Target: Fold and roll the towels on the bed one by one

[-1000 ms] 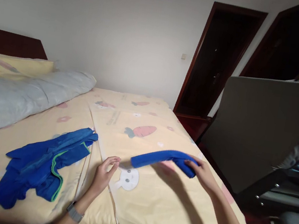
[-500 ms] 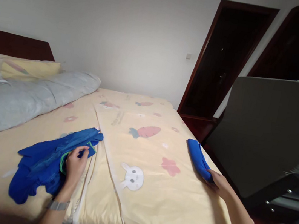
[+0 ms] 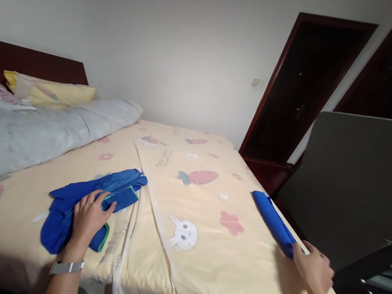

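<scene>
A crumpled blue garment (image 3: 59, 219) with green trim lies on the left part of the bed. My left hand (image 3: 90, 214), with a metal-banded watch on the wrist, is over its middle. The fingers curl down into the cloth and the thumb is on the right; the fingertips are partly hidden in the folds. At the bed's right edge lies a narrow, folded blue cloth (image 3: 274, 220). My right hand (image 3: 314, 269) is at its near end, thumb against the fabric and fingers bent toward the bed's outer side. What the fingers do underneath is hidden.
The bed (image 3: 148, 254) has a pale yellow sheet with carrots, flowers and a rabbit face. A rolled grey quilt (image 3: 45, 127) and a yellow pillow (image 3: 65, 95) are at the left. Beyond the right edge stands a dark grey panel (image 3: 359, 179), with a dark door (image 3: 306, 90) behind.
The view has turned slightly left. The left hand has shifted over the garment, whose lower folds are drawn in. The right hand has moved outward, and the folded cloth is straighter.
</scene>
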The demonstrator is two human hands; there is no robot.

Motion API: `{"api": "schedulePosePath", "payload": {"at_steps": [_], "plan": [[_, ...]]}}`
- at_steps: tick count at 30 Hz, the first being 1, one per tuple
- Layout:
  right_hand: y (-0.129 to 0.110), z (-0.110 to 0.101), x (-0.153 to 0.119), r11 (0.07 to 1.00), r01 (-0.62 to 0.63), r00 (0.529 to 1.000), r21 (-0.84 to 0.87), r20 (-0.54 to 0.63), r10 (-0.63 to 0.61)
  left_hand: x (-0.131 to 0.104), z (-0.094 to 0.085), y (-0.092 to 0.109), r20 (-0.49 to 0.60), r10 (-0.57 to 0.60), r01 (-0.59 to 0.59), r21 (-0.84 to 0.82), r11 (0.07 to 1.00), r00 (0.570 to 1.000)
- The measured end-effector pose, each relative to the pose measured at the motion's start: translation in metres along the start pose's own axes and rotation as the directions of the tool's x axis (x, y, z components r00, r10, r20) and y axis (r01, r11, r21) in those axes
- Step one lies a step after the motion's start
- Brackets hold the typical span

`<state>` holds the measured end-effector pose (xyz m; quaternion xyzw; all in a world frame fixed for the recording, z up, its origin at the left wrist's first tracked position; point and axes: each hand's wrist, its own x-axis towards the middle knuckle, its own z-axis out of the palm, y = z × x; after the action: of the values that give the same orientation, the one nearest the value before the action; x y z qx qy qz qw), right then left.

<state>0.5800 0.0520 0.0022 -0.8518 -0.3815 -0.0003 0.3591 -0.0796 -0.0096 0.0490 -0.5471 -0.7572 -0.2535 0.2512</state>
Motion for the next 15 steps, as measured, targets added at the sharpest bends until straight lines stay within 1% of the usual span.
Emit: {"api": "schedulePosePath", "payload": {"at_steps": [1, 2, 3, 5, 6, 7, 9, 11, 12, 13, 15], "plan": [[-0.005, 0.001, -0.012, 1.0, 0.02, 0.998, 0.0, -0.065, -0.02, -0.001, 0.001, -0.002, 0.028, 0.004, -0.005, 0.004, 1.0, 1.0], [-0.012, 0.002, -0.024, 0.997, 0.073, 0.992, 0.022, -0.109, -0.07, -0.001, 0.003, -0.003, 0.037, -0.007, 0.006, 0.003, 1.0, 0.999], [-0.02, 0.004, -0.036, 0.986, 0.154, 0.979, 0.063, -0.142, -0.143, -0.001, 0.004, -0.004, 0.032, -0.024, 0.024, -0.001, 1.0, 0.999], [-0.037, 0.008, -0.058, 0.917, 0.359, 0.925, 0.171, -0.195, -0.326, 0.0, 0.005, -0.007, -0.007, -0.079, 0.079, -0.012, 0.997, 0.997], [-0.045, 0.012, -0.067, 0.875, 0.429, 0.898, 0.225, -0.208, -0.387, 0.002, 0.006, -0.009, -0.023, -0.114, 0.113, -0.02, 0.993, 0.993], [-0.052, 0.015, -0.076, 0.838, 0.469, 0.881, 0.277, -0.211, -0.423, 0.003, 0.007, -0.011, -0.021, -0.15, 0.15, -0.033, 0.988, 0.988], [-0.065, 0.022, -0.089, 0.788, 0.491, 0.871, 0.372, -0.18, -0.458, 0.007, 0.008, -0.015, 0.038, -0.229, 0.231, -0.073, 0.97, 0.973], [-0.075, 0.028, -0.099, 0.756, 0.479, 0.869, 0.445, -0.123, -0.479, 0.011, 0.009, -0.019, 0.114, -0.286, 0.299, -0.124, 0.946, 0.952], [-0.079, 0.03, -0.104, 0.745, 0.47, 0.868, 0.473, -0.095, -0.487, 0.012, 0.01, -0.02, 0.132, -0.307, 0.325, -0.154, 0.933, 0.943], [-0.082, 0.032, -0.107, 0.738, 0.459, 0.867, 0.495, -0.07, -0.493, 0.013, 0.01, -0.02, 0.128, -0.327, 0.347, -0.186, 0.919, 0.936], [-0.089, 0.034, -0.112, 0.731, 0.435, 0.869, 0.526, -0.032, -0.493, 0.013, 0.01, -0.019, 0.078, -0.352, 0.361, -0.231, 0.904, 0.933]]}}
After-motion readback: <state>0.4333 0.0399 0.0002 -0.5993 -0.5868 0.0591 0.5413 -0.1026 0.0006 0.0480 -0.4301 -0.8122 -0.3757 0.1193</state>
